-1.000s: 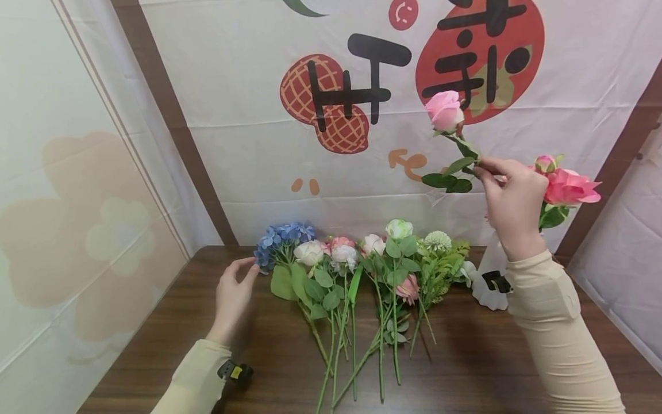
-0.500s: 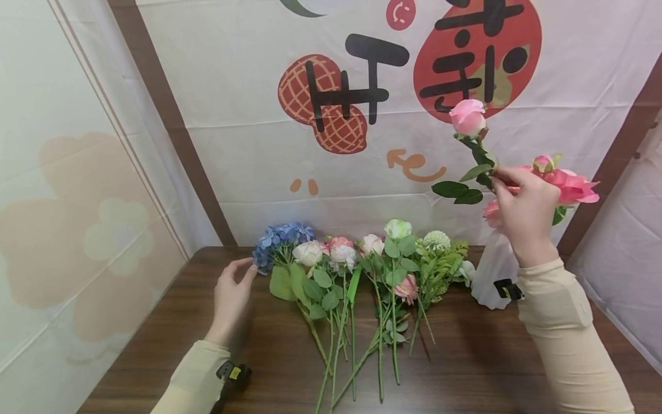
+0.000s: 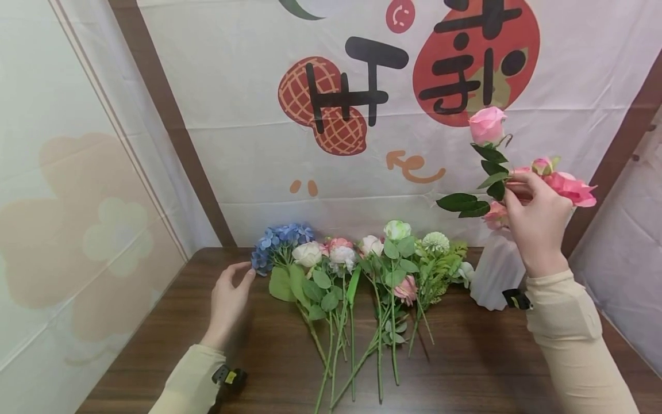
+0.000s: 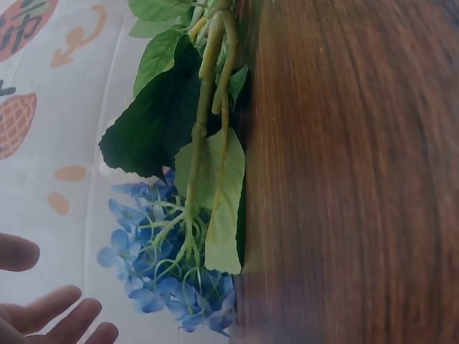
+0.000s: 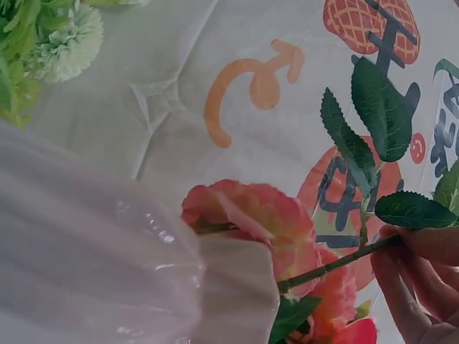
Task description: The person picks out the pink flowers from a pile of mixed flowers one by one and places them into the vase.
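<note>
My right hand [image 3: 540, 221] pinches the green stem of a pink rose [image 3: 487, 125] between thumb and fingers. In the right wrist view, the stem [image 5: 330, 266] slants down to the mouth of a white fluted vase [image 5: 93, 244]; whether its end is inside the rim I cannot tell. Pink flowers [image 5: 251, 215] stand in that vase, partly hidden by my hand in the head view. My left hand [image 3: 230, 299] is beside a blue hydrangea [image 3: 281, 238], its fingers [image 4: 50, 304] relaxed and apart from the petals, holding nothing.
Several loose stems lie side by side on the dark wooden table [image 3: 279, 368], among them a white rose [image 3: 308, 253], a pale green flower [image 3: 397, 229], a green pompom bloom [image 3: 435, 242] and a dusty pink flower [image 3: 405, 289]. A printed white cloth [image 3: 243, 149] hangs behind.
My right hand has moved right and down with the pink rose, bringing its stem to the vase. The left hand stays almost still by the hydrangea.
</note>
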`<state>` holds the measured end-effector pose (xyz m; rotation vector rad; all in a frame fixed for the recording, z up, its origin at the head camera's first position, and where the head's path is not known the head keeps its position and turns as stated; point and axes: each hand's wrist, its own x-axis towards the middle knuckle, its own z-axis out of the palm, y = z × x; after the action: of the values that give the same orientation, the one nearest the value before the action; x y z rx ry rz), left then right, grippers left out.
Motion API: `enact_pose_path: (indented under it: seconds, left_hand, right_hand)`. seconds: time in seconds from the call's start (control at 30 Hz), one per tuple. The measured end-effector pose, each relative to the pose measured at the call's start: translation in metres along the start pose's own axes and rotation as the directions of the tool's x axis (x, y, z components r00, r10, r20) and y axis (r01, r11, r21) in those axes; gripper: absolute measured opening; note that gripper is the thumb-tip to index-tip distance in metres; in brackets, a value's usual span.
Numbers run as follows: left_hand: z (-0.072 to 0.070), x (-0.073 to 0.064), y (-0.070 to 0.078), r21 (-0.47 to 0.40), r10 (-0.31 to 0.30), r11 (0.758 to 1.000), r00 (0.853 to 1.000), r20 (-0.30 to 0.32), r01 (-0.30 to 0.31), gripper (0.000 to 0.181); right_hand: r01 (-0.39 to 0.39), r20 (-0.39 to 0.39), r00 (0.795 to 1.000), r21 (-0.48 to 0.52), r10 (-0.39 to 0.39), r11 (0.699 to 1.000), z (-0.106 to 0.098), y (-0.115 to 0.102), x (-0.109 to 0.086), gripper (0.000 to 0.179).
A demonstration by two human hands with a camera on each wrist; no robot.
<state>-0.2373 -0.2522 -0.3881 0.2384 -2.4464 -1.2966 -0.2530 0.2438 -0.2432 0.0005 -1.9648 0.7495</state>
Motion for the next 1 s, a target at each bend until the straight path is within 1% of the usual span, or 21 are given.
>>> enact_pose_path:
  seconds: [0.17,0.3,0.47,0.83,1.0]
  left_hand:
    - [-0.001,0.000,-0.002,0.016,0.001,1.000,1.000,0.004,-0.001,0.040]
    - [0.000,0.001,-0.003,0.019,0.010,1.000,1.000,-0.007,-0.010,0.039]
    - [0.000,0.001,-0.004,0.023,0.017,1.000,1.000,-0.013,-0.017,0.038]
    - [-0.003,-0.001,-0.002,0.020,0.015,1.000,1.000,0.011,-0.015,0.042]
    - [-0.003,-0.001,-0.002,0.023,0.019,1.000,1.000,0.005,-0.019,0.042]
  right_hand:
    - [0.000,0.004,1.000,-0.009,0.000,1.000,-0.002,0.003,-0.003,0.023]
    - [0.013,-0.015,1.000,0.002,-0.013,1.000,-0.002,0.006,-0.004,0.023]
    - [0.016,-0.033,0.999,-0.015,-0.016,1.000,-0.003,0.010,-0.007,0.024]
    - [-0.004,-0.030,1.000,-0.027,0.004,1.000,-0.005,0.018,-0.014,0.025]
    - [-0.003,-0.048,0.999,-0.021,0.002,1.000,-0.006,0.022,-0.016,0.026]
